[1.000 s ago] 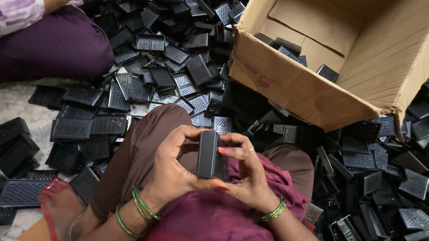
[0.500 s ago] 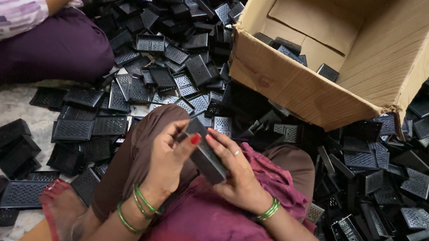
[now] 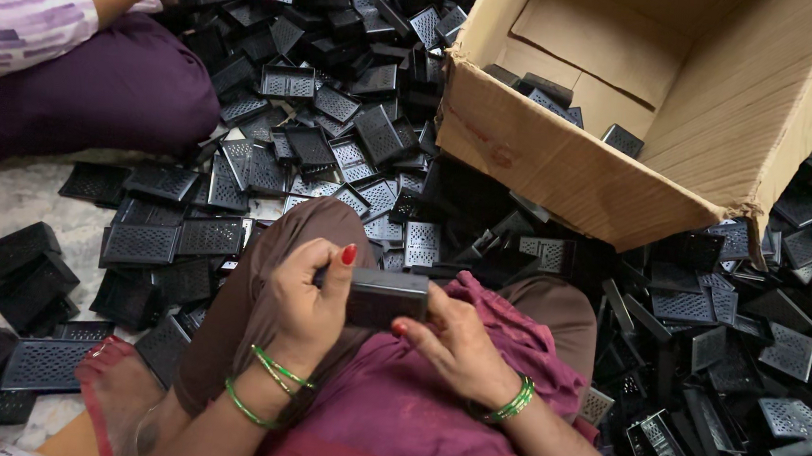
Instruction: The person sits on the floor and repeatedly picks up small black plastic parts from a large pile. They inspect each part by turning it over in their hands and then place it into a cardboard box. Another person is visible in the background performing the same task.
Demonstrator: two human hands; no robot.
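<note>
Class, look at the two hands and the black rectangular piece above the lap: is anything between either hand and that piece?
Nothing visible is. The left hand grips one end of the black piece and the right hand touches its other end. Both are in direct contact, above the lap, with the loose black grille parts lying apart on the floor.

Over the lap, the left hand (image 3: 303, 302) and right hand (image 3: 455, 348) grip a small black rectangular plastic block (image 3: 385, 297) lying sideways between them, amid perforated black plastic panels (image 3: 180, 238) strewn on the floor beside an open brown cardboard box (image 3: 578, 177).
</note>
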